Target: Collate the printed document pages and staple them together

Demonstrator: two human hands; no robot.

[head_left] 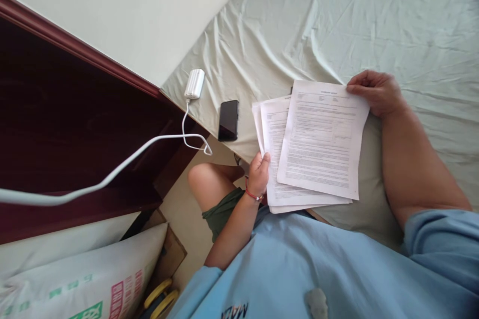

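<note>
1. Head view, landmark phone [228, 120]: lies on pale cloth [348, 25].
2. Paper stack [275, 152]: right of phone; left hand [259, 174] fingers pinching its left edge.
3. Top page [322, 139]: farther right of phone, overlapping stack; right hand [379, 93] fingers pinching its upper-right corner.
4. White block [194, 84]: upper left of phone.

Pretty wrinkled pale green sheet [419, 20] here, with a black phone [228, 120] lying by its edge and a white ribbed block [194, 84] near that, white cable [52, 200] plugged in. Dark red wood furniture [82, 94] off to the left. Below that, a white printed sack [93, 269] next to something yellow and black [162, 299], maybe tape rolls, kinda cut off.
</note>
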